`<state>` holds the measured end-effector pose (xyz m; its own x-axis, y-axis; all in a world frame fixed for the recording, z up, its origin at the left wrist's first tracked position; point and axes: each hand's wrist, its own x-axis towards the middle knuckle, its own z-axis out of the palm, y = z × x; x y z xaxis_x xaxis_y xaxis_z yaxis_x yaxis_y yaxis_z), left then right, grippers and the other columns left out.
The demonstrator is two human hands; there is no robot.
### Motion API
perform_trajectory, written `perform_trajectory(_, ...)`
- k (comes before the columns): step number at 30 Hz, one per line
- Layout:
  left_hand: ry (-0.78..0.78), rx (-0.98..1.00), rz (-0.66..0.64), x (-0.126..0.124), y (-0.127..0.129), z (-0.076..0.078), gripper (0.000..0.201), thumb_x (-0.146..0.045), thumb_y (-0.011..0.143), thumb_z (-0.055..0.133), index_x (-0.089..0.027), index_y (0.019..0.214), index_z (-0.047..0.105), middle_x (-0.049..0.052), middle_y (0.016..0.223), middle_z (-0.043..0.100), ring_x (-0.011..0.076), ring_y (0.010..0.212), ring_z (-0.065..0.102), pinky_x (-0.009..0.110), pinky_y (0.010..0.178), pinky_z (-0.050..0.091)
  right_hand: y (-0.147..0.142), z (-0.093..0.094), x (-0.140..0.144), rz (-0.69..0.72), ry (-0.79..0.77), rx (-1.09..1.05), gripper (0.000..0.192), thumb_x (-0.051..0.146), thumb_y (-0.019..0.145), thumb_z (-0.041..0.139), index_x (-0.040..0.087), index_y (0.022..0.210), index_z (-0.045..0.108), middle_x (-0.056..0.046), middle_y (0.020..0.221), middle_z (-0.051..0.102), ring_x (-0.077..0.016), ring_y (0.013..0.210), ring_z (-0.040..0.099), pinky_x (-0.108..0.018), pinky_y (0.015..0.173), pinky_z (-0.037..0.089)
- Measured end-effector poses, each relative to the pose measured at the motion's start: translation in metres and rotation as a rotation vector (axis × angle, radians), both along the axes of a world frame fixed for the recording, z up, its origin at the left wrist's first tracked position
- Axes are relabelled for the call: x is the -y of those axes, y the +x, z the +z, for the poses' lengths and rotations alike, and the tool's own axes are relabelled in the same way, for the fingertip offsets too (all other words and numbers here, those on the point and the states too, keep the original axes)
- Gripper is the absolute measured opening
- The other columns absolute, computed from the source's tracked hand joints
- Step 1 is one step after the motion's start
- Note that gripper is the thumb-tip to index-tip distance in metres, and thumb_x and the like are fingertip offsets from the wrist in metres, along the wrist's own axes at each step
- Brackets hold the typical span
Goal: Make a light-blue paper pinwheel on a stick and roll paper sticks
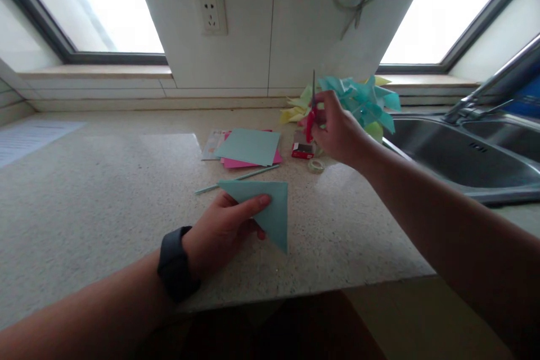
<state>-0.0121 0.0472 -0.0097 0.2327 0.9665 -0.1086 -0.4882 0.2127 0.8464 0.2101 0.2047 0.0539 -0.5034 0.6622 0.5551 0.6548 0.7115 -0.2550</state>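
Folded teal paper (264, 211), a triangle, lies at the near counter (105, 208) edge, pinched flat by the left hand (219, 230), thumb on top, so it holds its crease. Farther back the right hand (337, 132) closes around red-handled scissors (311, 112), blades up, beside paper pinwheels (363, 102), loose sheets (248, 147) and the sink (464, 157).

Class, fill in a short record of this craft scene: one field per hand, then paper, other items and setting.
Left hand: holds a folded teal paper triangle
Right hand: grips red-handled scissors, blades up
Paper stack: teal sheet on pink
Behind: teal and yellow paper pinwheels
Small items: red box, tape roll, thin stick
Setting: speckled countertop, steel sink at right
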Motion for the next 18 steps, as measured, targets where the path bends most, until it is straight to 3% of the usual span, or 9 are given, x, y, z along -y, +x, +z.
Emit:
perform_trajectory(5, -0.024, -0.005, 0.036, 0.0, 0.001, 0.002, 0.017, -0.026, 0.08, 0.081, -0.013, 0.085, 0.071, 0.003, 0.074, 0.071, 0.0141, 0.062, 0.067, 0.022, 0.049, 0.057, 0.001, -0.032, 0.009, 0.087, -0.07, -0.09, 0.034, 0.03, 0.091, 0.06, 0.018, 0.121, 0.046, -0.003, 0.081, 0.068, -0.0155, 0.06, 0.058, -0.028, 0.056, 0.041)
perform_trajectory(9, -0.031, -0.024, 0.064, 0.0, 0.002, -0.001, 0.015, -0.027, 0.081, 0.081, -0.014, 0.085, 0.074, 0.003, 0.073, 0.074, 0.0137, 0.059, 0.068, 0.022, 0.05, 0.058, 0.004, -0.047, 0.016, 0.19, -0.13, -0.058, 0.037, 0.047, 0.089, 0.066, 0.018, 0.107, 0.052, 0.002, 0.066, 0.062, -0.0117, 0.052, 0.052, -0.025, 0.053, 0.039)
perform_trajectory(14, -0.045, -0.119, 0.177, -0.004, 0.0, -0.006, 0.02, -0.034, 0.078, 0.083, -0.016, 0.079, 0.076, 0.002, 0.068, 0.075, 0.013, 0.054, 0.067, 0.021, 0.052, 0.057, 0.001, -0.043, 0.035, 0.279, -0.364, -0.065, 0.036, 0.051, 0.093, 0.059, 0.017, 0.102, 0.053, 0.006, 0.059, 0.049, -0.0109, 0.05, 0.044, -0.024, 0.049, 0.034)
perform_trajectory(18, -0.088, -0.198, 0.228, -0.001, -0.001, -0.008, 0.024, -0.039, 0.076, 0.084, -0.017, 0.08, 0.077, 0.002, 0.068, 0.077, 0.0146, 0.057, 0.069, 0.022, 0.057, 0.057, -0.002, -0.033, 0.056, 0.474, -0.548, -0.008, 0.033, 0.048, 0.092, 0.058, 0.019, 0.103, 0.046, 0.001, 0.07, 0.062, -0.013, 0.056, 0.053, -0.026, 0.054, 0.038)
